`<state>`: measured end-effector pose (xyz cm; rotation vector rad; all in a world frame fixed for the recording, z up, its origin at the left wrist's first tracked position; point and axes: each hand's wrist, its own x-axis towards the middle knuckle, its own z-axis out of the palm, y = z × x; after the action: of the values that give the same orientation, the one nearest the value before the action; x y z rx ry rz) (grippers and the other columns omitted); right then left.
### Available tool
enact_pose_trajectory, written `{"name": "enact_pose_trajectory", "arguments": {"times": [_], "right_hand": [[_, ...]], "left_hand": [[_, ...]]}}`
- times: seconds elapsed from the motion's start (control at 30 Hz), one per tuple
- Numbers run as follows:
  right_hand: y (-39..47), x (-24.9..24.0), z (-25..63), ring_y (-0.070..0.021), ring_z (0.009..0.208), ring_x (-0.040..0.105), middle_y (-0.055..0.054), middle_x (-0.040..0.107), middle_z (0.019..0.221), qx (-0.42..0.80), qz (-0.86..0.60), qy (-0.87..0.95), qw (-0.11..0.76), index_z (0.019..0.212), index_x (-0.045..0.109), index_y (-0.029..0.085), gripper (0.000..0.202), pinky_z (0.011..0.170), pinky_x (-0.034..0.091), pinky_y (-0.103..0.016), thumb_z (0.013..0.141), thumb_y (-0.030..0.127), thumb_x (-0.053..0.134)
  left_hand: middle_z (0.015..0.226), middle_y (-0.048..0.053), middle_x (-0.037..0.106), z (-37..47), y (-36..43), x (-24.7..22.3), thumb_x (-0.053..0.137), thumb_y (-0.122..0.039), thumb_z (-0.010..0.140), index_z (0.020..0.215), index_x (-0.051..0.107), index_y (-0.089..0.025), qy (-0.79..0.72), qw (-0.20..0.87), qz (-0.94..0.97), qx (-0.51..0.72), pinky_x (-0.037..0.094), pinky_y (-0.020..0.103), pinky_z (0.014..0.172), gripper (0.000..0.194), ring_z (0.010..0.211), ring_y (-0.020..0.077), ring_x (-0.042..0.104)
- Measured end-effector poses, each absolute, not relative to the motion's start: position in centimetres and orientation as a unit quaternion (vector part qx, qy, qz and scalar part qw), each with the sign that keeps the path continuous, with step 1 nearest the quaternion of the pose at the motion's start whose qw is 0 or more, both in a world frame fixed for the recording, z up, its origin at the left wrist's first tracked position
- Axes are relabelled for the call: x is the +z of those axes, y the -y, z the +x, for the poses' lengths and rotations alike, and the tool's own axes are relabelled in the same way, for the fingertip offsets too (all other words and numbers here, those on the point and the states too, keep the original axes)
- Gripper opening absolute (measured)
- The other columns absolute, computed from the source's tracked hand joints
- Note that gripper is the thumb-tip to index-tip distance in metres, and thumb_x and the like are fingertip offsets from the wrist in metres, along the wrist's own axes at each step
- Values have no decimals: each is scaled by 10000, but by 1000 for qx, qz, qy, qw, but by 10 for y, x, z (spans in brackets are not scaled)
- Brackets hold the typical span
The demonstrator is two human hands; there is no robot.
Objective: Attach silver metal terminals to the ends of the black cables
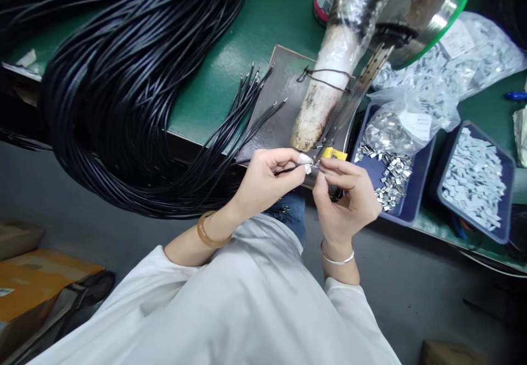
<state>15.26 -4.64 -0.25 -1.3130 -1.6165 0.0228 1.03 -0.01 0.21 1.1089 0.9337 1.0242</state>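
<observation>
My left hand (274, 175) pinches a black cable (290, 170) close to its end between thumb and fingers. White tape or a cover shows on a fingertip. My right hand (346, 192) meets it, its thumb and fingers closed at the cable's end on something too small to make out. Just above the fingertips are a yellow tag (334, 153) and the lower end of a slanted metal bar (373, 68). Beside the bar, a thick tube (329, 74) wrapped in white and clear film points down at the work spot.
A large bundle of black cables (111, 79) hangs over the green table (209, 90) edge, stripped ends on a dark board (280, 85). At right stand a blue bin (415, 195) of small metal pieces and another bin (508, 189). Behind are plastic bags (486, 52) and a green-rimmed spool (459, 11).
</observation>
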Motion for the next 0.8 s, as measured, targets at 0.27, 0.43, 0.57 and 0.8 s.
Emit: {"name": "enact_pose_trajectory", "arguments": {"times": [0.27,0.43,0.57,0.8], "right_hand": [[50,-6,154,-155,886,753,-23,773,1006,-41,-538,701,467,903,605,230,181,772,626,-293,829,95,699],[55,-8,155,-141,825,766,-7,793,968,-107,-528,695,475,930,626,230,201,738,619,-252,821,97,730],[58,-10,154,-134,815,766,-7,794,953,-105,-525,690,488,932,642,221,201,744,610,-239,813,91,739],[61,7,157,-123,750,690,28,705,802,42,-576,658,484,913,689,240,108,674,568,-257,869,142,689]], "left_hand": [[652,1,664,9,0,-2,716,-182,742,766,735,-127,-387,649,493,431,455,178,567,63,578,72,555],[592,-34,560,7,6,3,713,-141,730,706,651,-131,-420,619,511,423,381,158,507,67,534,50,472],[650,14,649,5,11,2,688,-182,775,718,698,-119,-399,631,521,414,456,182,571,85,596,85,556],[613,-21,565,1,16,4,661,-161,748,761,706,-119,-375,631,557,389,340,168,474,63,520,54,421]]}}
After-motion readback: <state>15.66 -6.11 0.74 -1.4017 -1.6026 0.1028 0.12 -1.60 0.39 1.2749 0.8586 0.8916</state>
